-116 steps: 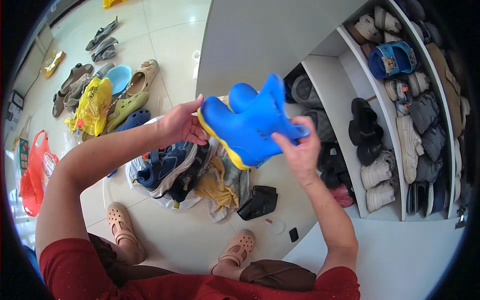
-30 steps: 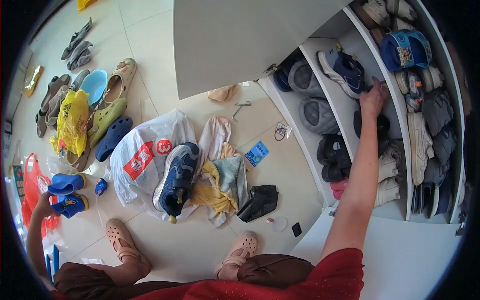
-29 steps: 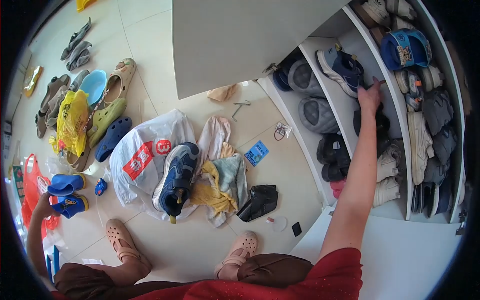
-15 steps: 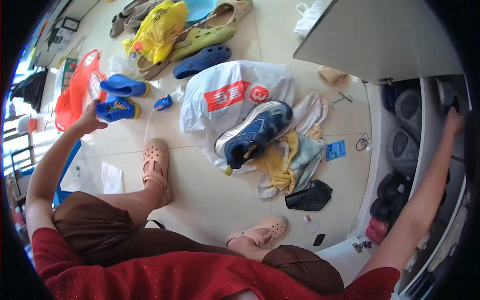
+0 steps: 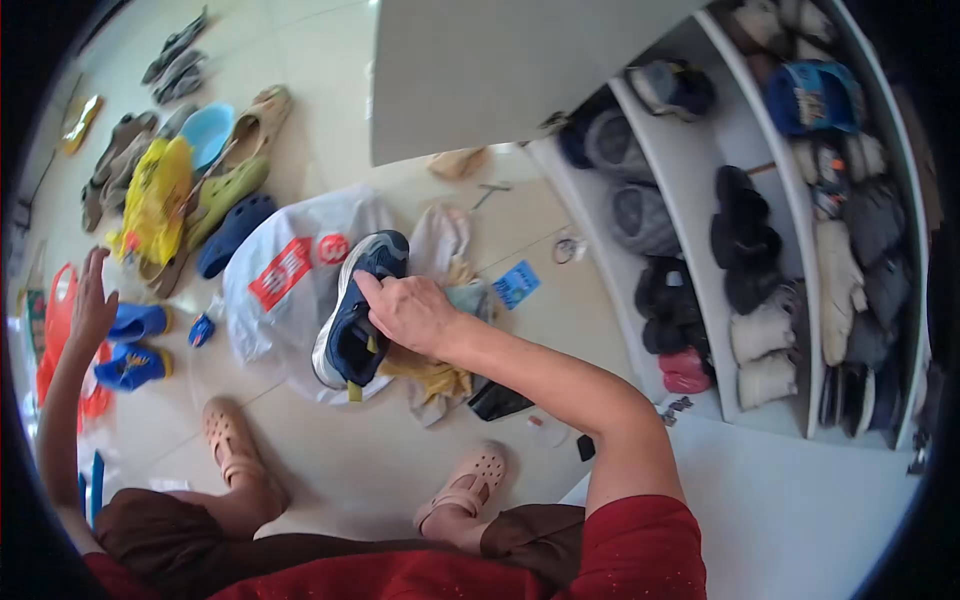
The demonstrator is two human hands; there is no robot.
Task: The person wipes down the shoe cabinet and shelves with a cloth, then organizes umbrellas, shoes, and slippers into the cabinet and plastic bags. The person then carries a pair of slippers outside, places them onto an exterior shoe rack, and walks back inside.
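A navy blue sneaker [image 5: 357, 318] with a white sole lies tilted on a white plastic bag [image 5: 262, 315] with red print. My right hand [image 5: 412, 315] is closed on the sneaker's upper side, its index finger over the strap; the other fingertips are partly hidden. On the left, my left hand [image 5: 93, 300] is raised with its fingers stretched out, holding nothing. Close to it are a pair of blue children's boots [image 5: 135, 365] and a red plastic bag [image 5: 62, 310]. Beneath the sneaker, yellow and pale cloths [image 5: 430, 370] are partly covered.
At right a white shoe cabinet [image 5: 690, 160] holds shoes in several compartments, one sneaker [image 5: 672, 88] at its top end. Its open door [image 5: 480, 70] juts over the floor. Clogs [image 5: 235, 235], a yellow bag [image 5: 158, 200] and a light blue basin [image 5: 208, 135] lie at upper left.
My right hand has left the cabinet compartment, where a sneaker now sits, and come onto the sneaker on the white bag. My left hand is farther left. The view has turned toward the cabinet.
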